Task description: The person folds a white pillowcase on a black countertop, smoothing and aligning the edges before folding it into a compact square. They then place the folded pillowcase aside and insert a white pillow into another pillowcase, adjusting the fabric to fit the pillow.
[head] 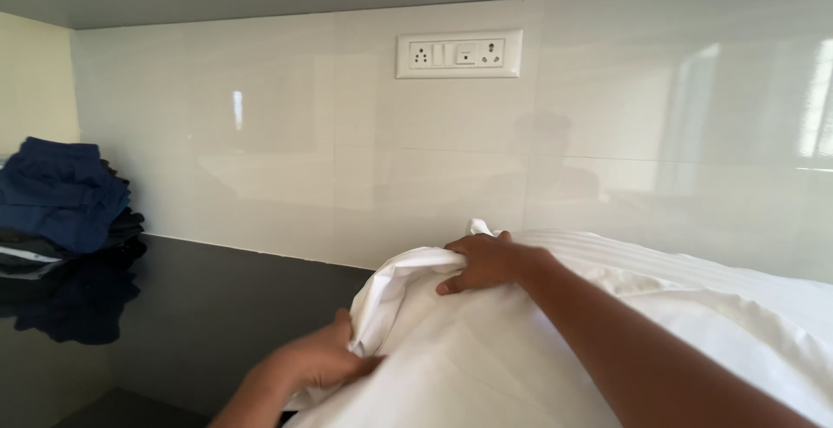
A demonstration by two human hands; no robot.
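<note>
Left hand (321,360), right hand (486,261) gripping white cloth (486,350) on black counter (208,315).

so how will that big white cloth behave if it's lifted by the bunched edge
Probably floppy: the white cloth crumples into soft folds where the left hand and right hand grip it. Likely light for its size. It may slide easily on the glossy black counter.

White sheet (538,358): woven cloth, matt, smooth with soft creases, bunched under the fingers (455,282) of the right hand (486,261) and left hand (325,358). Surface (217,306) left of the fingers: black, polished, mirror-glossy. Wall tiles (286,141) beyond the fingers: white, glazed, reflective. Socket plate (459,53): white plastic, smooth. Folded clothes (61,198) far left: dark blue cloth, matt.
</note>
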